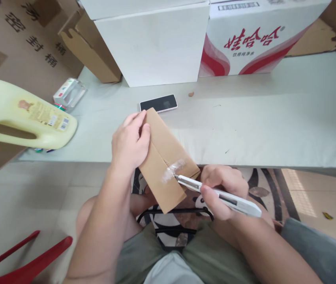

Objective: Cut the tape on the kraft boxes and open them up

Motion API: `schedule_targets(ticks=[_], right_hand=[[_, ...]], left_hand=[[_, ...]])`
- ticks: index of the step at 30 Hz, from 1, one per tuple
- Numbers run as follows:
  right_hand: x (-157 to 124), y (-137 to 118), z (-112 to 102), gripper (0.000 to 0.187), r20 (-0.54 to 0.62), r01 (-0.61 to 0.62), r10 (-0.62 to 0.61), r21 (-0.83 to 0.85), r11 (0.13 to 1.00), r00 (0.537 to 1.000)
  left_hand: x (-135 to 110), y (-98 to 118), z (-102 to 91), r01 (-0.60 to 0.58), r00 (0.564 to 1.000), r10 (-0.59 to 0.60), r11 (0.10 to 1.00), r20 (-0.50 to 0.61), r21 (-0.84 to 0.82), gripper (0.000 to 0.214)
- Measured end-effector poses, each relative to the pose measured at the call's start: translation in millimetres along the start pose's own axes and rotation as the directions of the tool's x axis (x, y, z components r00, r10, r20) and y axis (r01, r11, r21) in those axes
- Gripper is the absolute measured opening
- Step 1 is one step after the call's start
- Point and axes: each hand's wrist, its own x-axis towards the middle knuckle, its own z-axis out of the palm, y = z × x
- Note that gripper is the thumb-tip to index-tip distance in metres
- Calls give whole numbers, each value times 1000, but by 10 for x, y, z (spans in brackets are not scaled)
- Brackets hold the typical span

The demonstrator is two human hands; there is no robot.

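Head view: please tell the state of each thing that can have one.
Small brown cardboard box: flaps shut, seam taped, tilted, held by left hand.
White plastic utility knife: in right hand, tip at the tape.
Black flat phone: screen dark, face up.
Pale yellow plastic jug: lying on its side.

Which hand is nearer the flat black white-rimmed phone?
Left. The left hand grips the far end of the small brown cardboard box, just short of the phone; right hand, holding a white utility knife, is at the box's near taped end.

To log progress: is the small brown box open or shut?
Shut. On the brown box both flaps lie flat and meet at a seam; clear tape crosses it at the tip of the knife.
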Motion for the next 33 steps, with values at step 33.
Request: schedule_targets(ticks=[33], right_hand=[[159, 584, -89, 46, 152, -588, 703, -443, 677, 695]], left_hand=[[-119, -1110, 440, 147, 894, -348, 822, -282, -550, 63]])
